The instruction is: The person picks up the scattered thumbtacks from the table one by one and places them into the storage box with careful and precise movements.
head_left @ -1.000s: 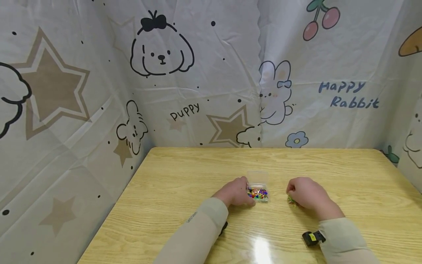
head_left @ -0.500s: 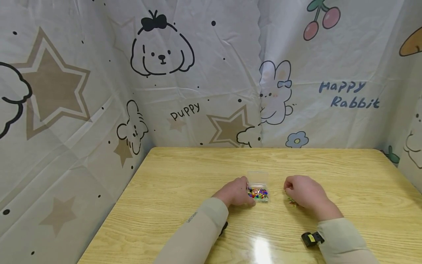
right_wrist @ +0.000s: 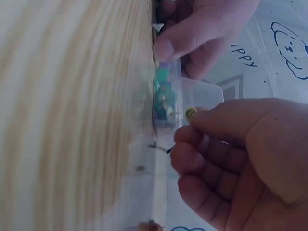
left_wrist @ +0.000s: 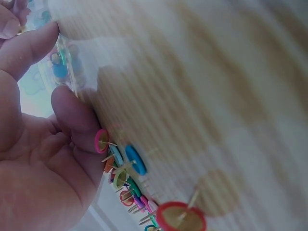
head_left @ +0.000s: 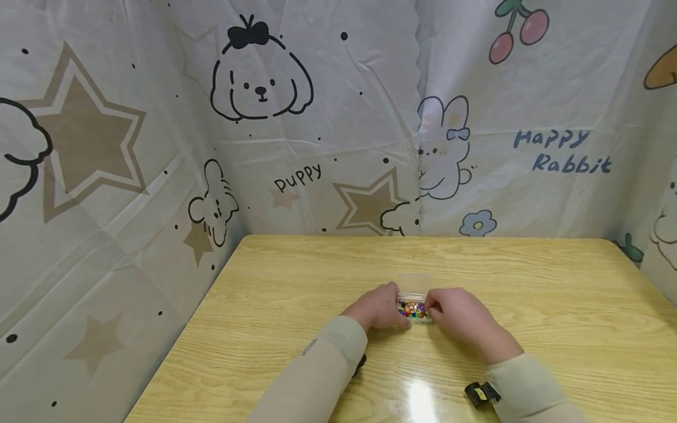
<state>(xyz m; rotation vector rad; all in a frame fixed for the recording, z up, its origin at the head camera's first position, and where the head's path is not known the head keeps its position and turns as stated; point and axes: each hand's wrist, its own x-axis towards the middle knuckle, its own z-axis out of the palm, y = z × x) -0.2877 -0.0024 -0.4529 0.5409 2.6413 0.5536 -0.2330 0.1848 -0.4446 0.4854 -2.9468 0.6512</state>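
A small clear plastic box [head_left: 414, 284] stands on the table with its lid raised and many colourful thumbtacks [head_left: 412, 308] inside. My left hand [head_left: 378, 306] grips the box at its left side, thumb in front and fingers behind. Over the box's right edge is my right hand [head_left: 465, 320]. Between thumb and forefinger it pinches a yellow thumbtack [right_wrist: 191, 113], its other fingers curled in the right wrist view. In the left wrist view, loose thumbtacks with pins showing, among them a blue thumbtack [left_wrist: 135, 160] and a red-rimmed thumbtack [left_wrist: 180, 216], lie beside my left hand.
The wood-grain table [head_left: 296, 276] reaches back to a printed curtain [head_left: 328, 117], which also hangs along the left and right sides. A black wrist camera [head_left: 480, 394] is strapped at the right cuff.
My right hand has moved left from the small pile of thumbtacks to the box, and now covers the place where that pile showed in the head view. My left hand has stayed at the box.
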